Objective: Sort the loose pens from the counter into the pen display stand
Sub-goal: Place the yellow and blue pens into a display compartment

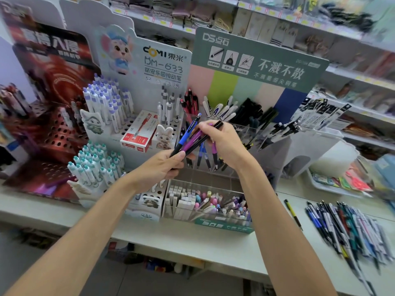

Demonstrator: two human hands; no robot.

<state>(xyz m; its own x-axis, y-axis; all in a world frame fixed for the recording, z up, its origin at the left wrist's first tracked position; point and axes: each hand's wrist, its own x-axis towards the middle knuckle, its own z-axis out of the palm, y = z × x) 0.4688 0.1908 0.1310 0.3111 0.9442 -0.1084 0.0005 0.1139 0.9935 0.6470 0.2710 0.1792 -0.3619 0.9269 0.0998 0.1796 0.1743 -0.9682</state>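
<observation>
My left hand grips the lower ends of a small bunch of pens: a blue one, a purple one and a black one, fanned up to the right. My right hand pinches the upper end of the black pen near its cap. Both hands hover over the clear acrylic pen display stand, whose compartment below holds a few blue and purple pens tip down. A heap of loose pens lies on the white counter at the right, with one yellow-and-black pen lying apart.
A white display with purple-capped and teal-capped pens stands at the left, a red pen box on it. A clear box of erasers and small pens sits in front. A green sign rises behind the stand. Stocked shelves fill the background.
</observation>
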